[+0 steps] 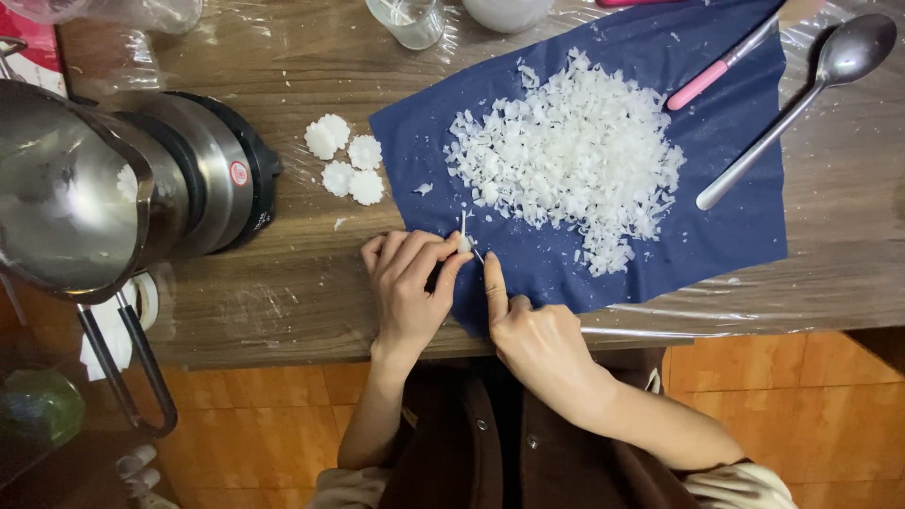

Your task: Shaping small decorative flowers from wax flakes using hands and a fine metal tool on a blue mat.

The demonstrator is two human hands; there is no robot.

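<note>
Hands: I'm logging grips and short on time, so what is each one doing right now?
Left hand: closed on a small white wax piece, pinched at the fingertips.
Right hand: closed around a thin blade, forefinger along it.

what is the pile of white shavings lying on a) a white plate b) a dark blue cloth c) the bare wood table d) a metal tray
b, the pile of white shavings is heaped on the dark blue cloth spread over the plastic-covered table, not on bare wood.

flakes [575, 155] on cloth [735, 188] | four pieces [344, 160] left of cloth | spoon [801, 99] right | pitcher [66, 198] far left
</note>
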